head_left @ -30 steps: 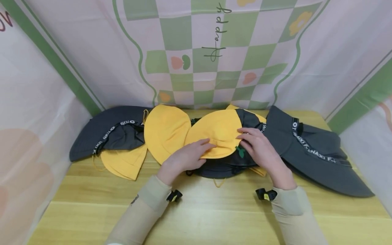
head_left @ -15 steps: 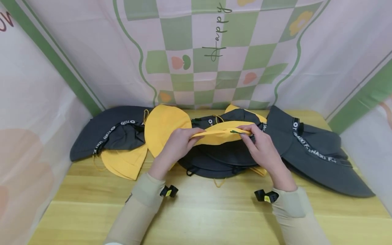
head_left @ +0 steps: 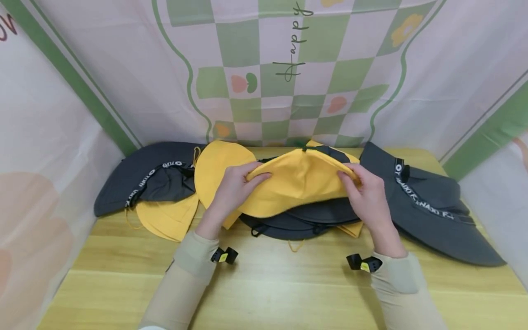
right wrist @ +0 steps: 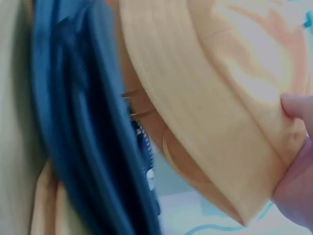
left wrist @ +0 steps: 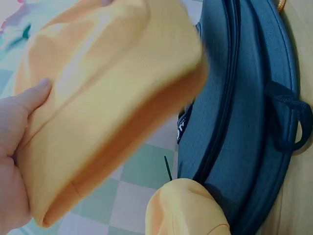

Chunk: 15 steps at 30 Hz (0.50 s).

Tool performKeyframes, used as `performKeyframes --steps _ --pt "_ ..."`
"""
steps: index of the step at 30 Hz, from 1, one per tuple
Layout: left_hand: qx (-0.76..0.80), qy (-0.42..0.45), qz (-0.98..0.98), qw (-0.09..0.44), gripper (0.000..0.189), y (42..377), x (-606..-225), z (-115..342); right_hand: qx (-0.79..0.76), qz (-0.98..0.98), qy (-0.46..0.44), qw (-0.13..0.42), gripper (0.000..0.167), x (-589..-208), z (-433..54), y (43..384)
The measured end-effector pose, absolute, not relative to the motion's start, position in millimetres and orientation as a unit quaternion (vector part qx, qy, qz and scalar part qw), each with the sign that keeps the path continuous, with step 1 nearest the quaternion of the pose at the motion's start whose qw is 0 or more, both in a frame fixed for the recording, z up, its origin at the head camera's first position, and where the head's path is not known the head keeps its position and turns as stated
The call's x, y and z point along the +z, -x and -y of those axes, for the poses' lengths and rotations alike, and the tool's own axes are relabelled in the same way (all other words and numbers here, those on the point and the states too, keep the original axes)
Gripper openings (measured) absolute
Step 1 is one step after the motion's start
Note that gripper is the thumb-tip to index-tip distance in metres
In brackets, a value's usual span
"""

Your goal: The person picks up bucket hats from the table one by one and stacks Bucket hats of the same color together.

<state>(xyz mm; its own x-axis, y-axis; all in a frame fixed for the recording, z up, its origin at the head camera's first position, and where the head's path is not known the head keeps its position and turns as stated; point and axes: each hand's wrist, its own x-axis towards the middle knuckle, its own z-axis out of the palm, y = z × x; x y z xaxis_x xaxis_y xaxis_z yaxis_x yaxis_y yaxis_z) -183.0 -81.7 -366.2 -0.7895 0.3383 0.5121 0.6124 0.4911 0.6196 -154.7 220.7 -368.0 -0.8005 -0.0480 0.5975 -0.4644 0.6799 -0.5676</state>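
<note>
Both hands hold a yellow hat (head_left: 294,183) by its two sides, stretched between them above a heap of dark hats. On its left side the left hand (head_left: 231,188) pinches the cloth, thumb facing me. My right hand (head_left: 367,197) pinches the opposite side in the same way. A green leaf-like tip (head_left: 304,147) sits at the hat's top. The left wrist view shows the hat's brim (left wrist: 132,127) hanging down, with the thumb on the cloth. In the right wrist view a thin cord (right wrist: 142,113) shows beneath the brim.
Dark stacked hats (head_left: 284,224) lie below the held one. Another yellow hat (head_left: 220,174) is beside the left hand. At the far left lies a dark hat (head_left: 144,178) with lettered tape, and a large dark brimmed hat (head_left: 433,220) at the right. A patterned curtain (head_left: 288,91) hangs behind the table (head_left: 280,284).
The yellow hat has been lifted off the pile and turned, its leaf-like tip now up at the back. The hands have moved apart, from resting on it to gripping its sides.
</note>
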Motion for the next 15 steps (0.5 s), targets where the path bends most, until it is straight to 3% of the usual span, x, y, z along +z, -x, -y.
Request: performKeyframes --steps 3,8,15 --pt "-0.416 0.262 0.853 0.173 0.021 183.7 -365.4 82.4 0.37 0.867 -0.13 0.306 0.015 -362.6 -218.1 150.9" --pt "-0.407 0.218 0.877 0.135 0.033 186.4 -366.3 87.0 0.351 0.87 -0.1 0.33 0.019 -356.3 -219.5 146.9" --pt "-0.406 0.186 0.889 0.104 0.03 192.0 -370.7 97.4 0.311 0.891 -0.052 0.328 0.022 -347.1 -234.1 144.7"
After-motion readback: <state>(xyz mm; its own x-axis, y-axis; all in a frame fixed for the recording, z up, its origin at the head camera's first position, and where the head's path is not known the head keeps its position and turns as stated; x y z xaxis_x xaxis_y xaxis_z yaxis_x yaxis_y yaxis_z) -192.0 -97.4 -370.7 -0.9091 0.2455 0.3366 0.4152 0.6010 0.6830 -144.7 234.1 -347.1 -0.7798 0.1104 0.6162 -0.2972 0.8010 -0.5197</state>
